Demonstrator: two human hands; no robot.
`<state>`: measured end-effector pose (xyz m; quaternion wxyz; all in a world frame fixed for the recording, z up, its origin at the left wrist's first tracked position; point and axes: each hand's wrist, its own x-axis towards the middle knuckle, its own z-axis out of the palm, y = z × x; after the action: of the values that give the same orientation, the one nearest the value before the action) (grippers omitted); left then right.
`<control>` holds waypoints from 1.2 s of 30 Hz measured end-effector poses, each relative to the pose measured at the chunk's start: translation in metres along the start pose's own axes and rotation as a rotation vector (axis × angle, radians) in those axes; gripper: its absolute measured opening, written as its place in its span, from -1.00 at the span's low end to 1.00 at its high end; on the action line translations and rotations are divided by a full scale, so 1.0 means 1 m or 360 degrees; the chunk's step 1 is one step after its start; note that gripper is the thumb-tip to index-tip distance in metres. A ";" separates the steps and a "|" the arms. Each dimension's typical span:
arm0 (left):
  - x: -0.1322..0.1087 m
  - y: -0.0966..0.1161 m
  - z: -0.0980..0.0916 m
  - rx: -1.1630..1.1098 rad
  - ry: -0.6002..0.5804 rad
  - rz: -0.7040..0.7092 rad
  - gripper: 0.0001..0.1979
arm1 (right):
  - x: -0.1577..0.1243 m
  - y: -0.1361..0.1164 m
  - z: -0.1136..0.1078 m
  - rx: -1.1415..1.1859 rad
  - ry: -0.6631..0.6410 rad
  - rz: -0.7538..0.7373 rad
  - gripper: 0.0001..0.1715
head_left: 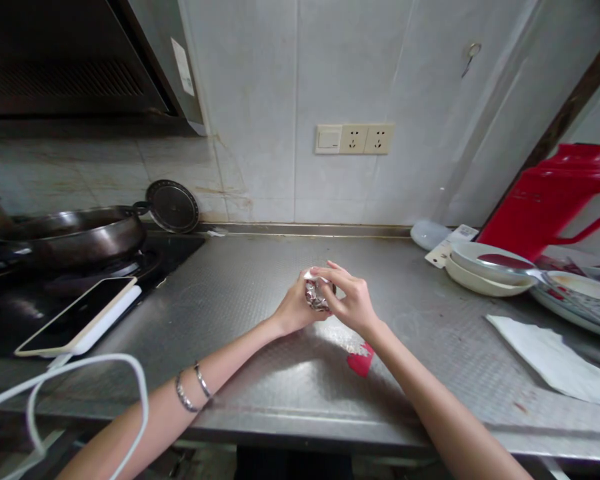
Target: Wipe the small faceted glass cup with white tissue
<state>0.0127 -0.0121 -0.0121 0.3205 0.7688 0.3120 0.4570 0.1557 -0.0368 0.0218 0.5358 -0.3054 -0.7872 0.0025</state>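
Above the middle of the metal counter (260,300), my two hands meet at a small shiny object (316,296), silver with a dark brown pattern. My left hand (296,303) is closed round its left side and underneath. From the right, my right hand (351,295) reaches over its top, with bent thumb and fingers closed on it. Something white (309,273) shows at its upper edge between the fingers; I cannot make out its kind. A torn red piece (361,360) with a ragged pale edge lies on the counter below my right wrist.
On the left, a pan (80,237) sits on the stove, and a phone (80,317) with a white cable (95,360) lies at its edge. Stacked bowls (485,280), plates (580,313), a white tissue (550,357) and a red thermos jug (550,200) occupy the right.
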 end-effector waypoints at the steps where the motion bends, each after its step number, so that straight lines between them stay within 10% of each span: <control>1: 0.000 0.000 0.000 -0.0003 0.0029 -0.0002 -0.22 | 0.000 0.000 0.000 -0.0013 0.0010 -0.0026 -0.68; 7: 0.003 0.000 -0.001 -0.0009 0.0150 -0.0171 -0.18 | 0.003 -0.011 -0.003 0.0078 -0.0009 -0.0019 -0.72; 16: -0.001 0.002 0.002 -0.0259 0.0014 -0.0251 -0.16 | 0.012 0.000 -0.015 0.0402 0.0419 0.0774 -0.70; 30: 0.006 0.014 -0.003 -0.0591 0.0151 -0.0480 -0.33 | 0.000 0.004 0.000 0.0214 -0.0110 -0.0029 -0.57; 36: 0.010 0.012 -0.008 -0.0562 0.0215 -0.0654 -0.42 | 0.004 -0.002 -0.004 0.0307 -0.0150 0.0114 -0.67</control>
<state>0.0119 -0.0094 0.0050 0.5138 0.5896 0.3975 0.4800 0.1569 -0.0379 0.0277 0.5247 -0.2798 -0.7962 0.1118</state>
